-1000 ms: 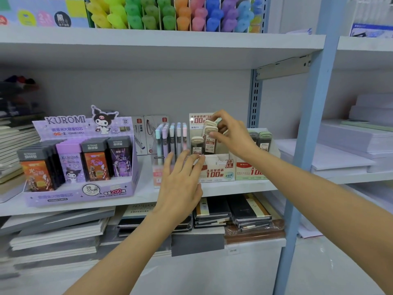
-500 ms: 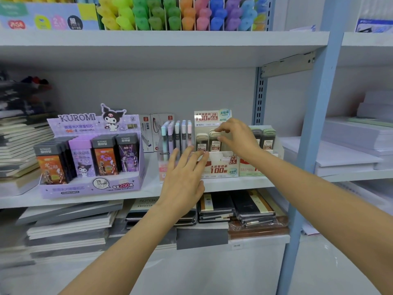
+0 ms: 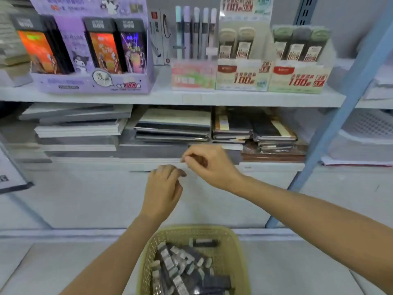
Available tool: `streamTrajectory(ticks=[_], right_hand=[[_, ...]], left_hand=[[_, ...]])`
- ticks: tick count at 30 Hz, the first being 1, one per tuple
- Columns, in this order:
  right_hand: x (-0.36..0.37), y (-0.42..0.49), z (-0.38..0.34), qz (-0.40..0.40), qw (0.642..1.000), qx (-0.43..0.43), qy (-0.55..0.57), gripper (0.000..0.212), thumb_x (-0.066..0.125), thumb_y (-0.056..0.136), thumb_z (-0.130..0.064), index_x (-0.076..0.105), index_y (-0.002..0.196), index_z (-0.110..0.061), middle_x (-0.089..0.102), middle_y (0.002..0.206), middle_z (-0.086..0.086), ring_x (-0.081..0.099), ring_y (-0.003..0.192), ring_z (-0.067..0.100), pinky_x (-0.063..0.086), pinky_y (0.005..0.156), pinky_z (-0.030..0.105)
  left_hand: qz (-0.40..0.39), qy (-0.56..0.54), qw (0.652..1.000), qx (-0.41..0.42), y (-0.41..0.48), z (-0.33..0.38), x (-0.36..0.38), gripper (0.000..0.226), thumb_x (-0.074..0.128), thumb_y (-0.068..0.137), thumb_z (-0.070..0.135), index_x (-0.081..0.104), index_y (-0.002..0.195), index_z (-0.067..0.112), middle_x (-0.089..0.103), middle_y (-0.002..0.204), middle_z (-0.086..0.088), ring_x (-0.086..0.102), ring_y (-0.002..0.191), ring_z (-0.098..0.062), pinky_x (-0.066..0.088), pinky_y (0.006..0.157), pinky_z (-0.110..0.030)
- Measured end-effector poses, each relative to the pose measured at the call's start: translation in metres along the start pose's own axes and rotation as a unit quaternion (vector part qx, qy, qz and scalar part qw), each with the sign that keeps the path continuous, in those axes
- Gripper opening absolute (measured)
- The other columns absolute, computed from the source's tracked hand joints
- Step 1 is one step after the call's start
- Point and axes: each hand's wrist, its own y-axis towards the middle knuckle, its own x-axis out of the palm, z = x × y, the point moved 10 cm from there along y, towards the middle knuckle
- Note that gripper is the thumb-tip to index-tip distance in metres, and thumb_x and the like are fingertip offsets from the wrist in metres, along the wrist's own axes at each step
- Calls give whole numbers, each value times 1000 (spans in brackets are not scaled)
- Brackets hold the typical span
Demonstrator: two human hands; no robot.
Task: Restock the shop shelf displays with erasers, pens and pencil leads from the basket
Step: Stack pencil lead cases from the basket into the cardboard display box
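Note:
A yellow-green mesh basket [image 3: 235, 238] stands on the floor at the bottom centre, holding several dark pencil-lead cases [image 3: 185, 267]. Both my hands hang in front of the lower shelf, above the basket. My left hand [image 3: 163, 188] is loosely curled and holds nothing. Just up and to the right of it, my right hand [image 3: 212, 166] has its fingers bent inward and is also empty. On the shelf above, a cream lead display box [image 3: 240, 76] holds two beige-capped cases [image 3: 236, 44]. Beside it are a second lead box [image 3: 297, 78] with three cases and a pen display [image 3: 193, 33].
A purple Kuromi lead display [image 3: 91, 83] fills the shelf's left part. Stacks of notebooks [image 3: 174, 126] lie on the shelf below. A blue upright post [image 3: 331, 133] slants along the right, with paper stacks beyond it.
My right hand left the cream lead box and dropped, empty, to below the shelf. My left hand came down off the shelf edge too. The view tilted down, bringing the basket in.

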Motion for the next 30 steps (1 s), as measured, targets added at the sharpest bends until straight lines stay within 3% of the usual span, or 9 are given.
streamTrajectory(ticks=[2,4,7,10,12,16,20,27,30], right_hand=[[70,-35,38,-100,992,79,17,16,56,96,-19,70,92,-14,68,81,-3,57,66,10,48,63,31],[135,-77,77,-202,967,154,25,19,54,98,-26,69,96,-16,70,86,-3,61,73,13,51,70,36],[212,-149,128,-326,908,263,10,24,53,98,-31,65,110,-14,69,105,3,64,93,20,53,82,37],[263,-214,163,-392,858,333,-21,38,55,96,-33,54,127,-11,61,123,9,59,107,26,48,83,31],[286,-250,179,-415,828,375,-34,60,57,94,-40,37,143,-12,48,139,10,51,121,27,46,93,35],[310,-284,192,-422,818,373,-115,80,72,82,-45,33,145,-15,38,143,9,41,129,28,40,104,40],[307,-285,201,-368,851,367,-76,55,72,84,-28,52,134,-16,47,131,5,46,121,24,38,100,32],[271,-261,217,-306,876,372,-14,28,62,92,-17,67,120,-14,63,113,4,59,103,20,41,87,27],[272,-248,203,-369,863,340,63,27,68,88,-19,70,115,-19,69,105,-6,61,90,7,46,80,23]], left_hand=[[-142,-23,989,-38,-52,-32,54,24,62,78,-5,71,95,10,66,96,-8,61,89,-35,48,74,-42],[-270,-10,958,-92,-110,-62,101,27,58,87,6,69,110,14,62,117,-7,57,110,-32,44,89,-38],[-427,57,886,-170,-201,-102,153,49,42,101,36,37,147,22,25,158,-2,23,145,-20,25,112,-31],[-496,68,838,-217,-265,-119,171,69,3,98,54,10,156,18,-8,163,-3,2,151,-25,14,121,-38],[-483,61,848,-210,-276,-118,171,89,-13,89,63,18,154,11,-1,161,-9,9,150,-34,20,120,-43],[-429,56,881,-190,-271,-114,168,67,14,97,42,44,143,5,27,156,-16,31,141,-40,38,110,-49],[-403,50,889,-214,-281,-120,174,66,9,97,42,34,150,10,10,162,-10,11,149,-34,22,118,-45],[-340,45,910,-232,-265,-114,169,55,27,95,34,56,135,9,31,156,-17,27,144,-38,31,112,-53],[-293,-40,930,-217,-240,-99,170,46,42,97,30,51,138,9,43,148,-13,38,138,-31,34,110,-47]])
